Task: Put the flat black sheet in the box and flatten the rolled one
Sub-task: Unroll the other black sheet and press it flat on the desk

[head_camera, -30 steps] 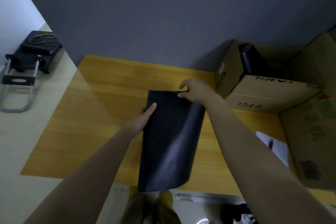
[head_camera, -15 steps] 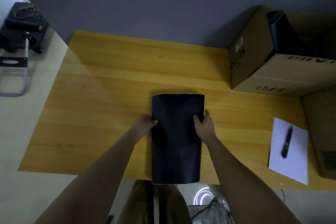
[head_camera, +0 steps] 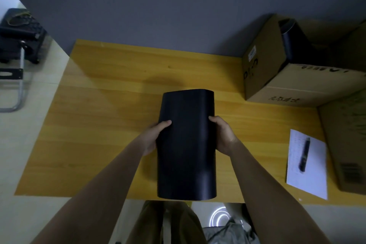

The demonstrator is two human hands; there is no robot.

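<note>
Now the wooden table [head_camera: 103, 125] fills mid-frame, the cardboard box [head_camera: 277, 85] sits at upper right with a dark roll [head_camera: 291, 43] poking out. Dead centre, the black sheet [head_camera: 186, 144] bows upward, its near end overhanging the table edge. Left hand [head_camera: 152, 136] clamps its left side, thumb on top; right hand [head_camera: 223, 134] grips the right side likewise. Best play, I reckon: push both edges down and outward evenly, palms spreading the hump, avoiding creases.
</note>
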